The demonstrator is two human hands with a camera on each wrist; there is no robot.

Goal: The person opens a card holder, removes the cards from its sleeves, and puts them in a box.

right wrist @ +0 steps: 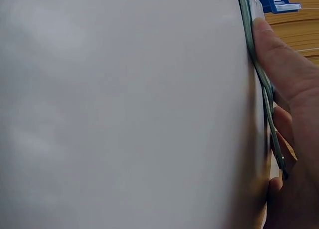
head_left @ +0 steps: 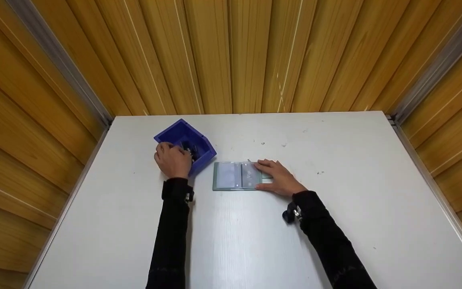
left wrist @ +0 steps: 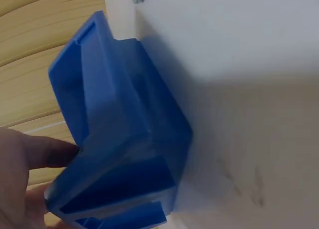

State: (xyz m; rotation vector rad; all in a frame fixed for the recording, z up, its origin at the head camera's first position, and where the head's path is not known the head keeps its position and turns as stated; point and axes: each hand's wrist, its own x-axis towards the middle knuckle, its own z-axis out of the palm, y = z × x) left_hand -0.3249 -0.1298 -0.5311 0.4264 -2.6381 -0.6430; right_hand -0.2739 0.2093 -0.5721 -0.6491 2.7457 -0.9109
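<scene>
A blue bin (head_left: 202, 162) is set on the table (head_left: 231, 237), left of the middle and turned with a corner toward the far edge. Small dark items (head_left: 191, 150) are held inside it; some glints are seen among them, but what they are cannot be told, and part of the inside is hidden by the left hand (head_left: 174, 161).

A green card holder (head_left: 238, 176) is laid open and flat on the table, just beside the bin, on its near right side. Clear sleeves are seen on both pages, a white insert in the left one, pale marks on the right one.

Only a narrow gap is left between bin and holder. The far edge of the table is bounded by a slatted wall (head_left: 247, 56), with the bin near it; the holder is placed farther in. Broad stretches of white surface are seen to the right of the holder and on the near side.

The bin's near left rim is gripped by the left hand, with fingers bent over it. The right hand (head_left: 281, 179) is spread over the holder's right end, fingers fairly straight, thumb rested at the near edge; nothing is clasped. Both forearms, in black sleeves (head_left: 167, 241), are reached in from the near side.
</scene>
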